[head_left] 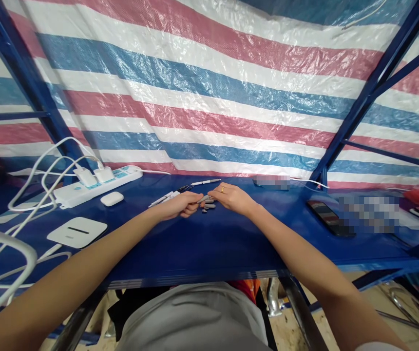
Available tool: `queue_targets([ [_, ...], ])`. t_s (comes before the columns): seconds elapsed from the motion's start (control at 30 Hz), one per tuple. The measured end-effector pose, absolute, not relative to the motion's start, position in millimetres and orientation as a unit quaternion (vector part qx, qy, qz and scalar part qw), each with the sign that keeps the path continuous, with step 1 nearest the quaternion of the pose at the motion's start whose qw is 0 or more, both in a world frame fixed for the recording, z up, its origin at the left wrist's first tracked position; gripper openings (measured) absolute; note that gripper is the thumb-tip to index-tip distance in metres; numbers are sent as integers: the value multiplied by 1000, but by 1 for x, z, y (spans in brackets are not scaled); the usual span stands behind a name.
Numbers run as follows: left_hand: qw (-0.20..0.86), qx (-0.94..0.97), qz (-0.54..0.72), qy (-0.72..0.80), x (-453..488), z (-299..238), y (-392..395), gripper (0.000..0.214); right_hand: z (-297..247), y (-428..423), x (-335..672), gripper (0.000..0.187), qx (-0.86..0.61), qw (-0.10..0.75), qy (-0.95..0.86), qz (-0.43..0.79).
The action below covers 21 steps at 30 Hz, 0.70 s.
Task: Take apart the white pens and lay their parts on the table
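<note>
My left hand (178, 205) and my right hand (229, 197), which wears a gold ring, meet over a blue metal tabletop (195, 248). Between their fingertips is a small grey pen part (203, 199), apparently pinched by both hands. Just below it lie several short pen pieces (207, 206), grey and dark. Behind my left hand are a white pen (163, 199) and a black pen (183, 188). A slim white pen (205, 182) lies farther back, nearer the back of the tabletop.
A white power strip (96, 185) with plugged-in chargers and white cables is at left. Nearby are a white earbud case (112, 198) and a flat white device (77, 232). A phone (330, 218) and blurred items lie at right. A striped tarp (209, 107) hangs behind.
</note>
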<state>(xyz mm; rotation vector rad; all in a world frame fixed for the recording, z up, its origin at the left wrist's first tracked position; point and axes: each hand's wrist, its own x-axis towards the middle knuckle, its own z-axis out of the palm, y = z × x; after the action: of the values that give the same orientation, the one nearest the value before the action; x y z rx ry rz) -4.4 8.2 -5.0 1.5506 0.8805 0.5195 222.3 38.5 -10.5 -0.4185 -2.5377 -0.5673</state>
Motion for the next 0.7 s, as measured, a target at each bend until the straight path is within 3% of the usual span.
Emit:
queue_targets([
  [0.4, 731, 588, 190, 289, -10, 0, 7, 37, 0, 29, 231, 30, -35, 313, -866, -388],
  [0.7, 738, 595, 152, 280, -15, 5, 5, 38, -2, 28, 231, 30, -22, 304, -880, -364],
])
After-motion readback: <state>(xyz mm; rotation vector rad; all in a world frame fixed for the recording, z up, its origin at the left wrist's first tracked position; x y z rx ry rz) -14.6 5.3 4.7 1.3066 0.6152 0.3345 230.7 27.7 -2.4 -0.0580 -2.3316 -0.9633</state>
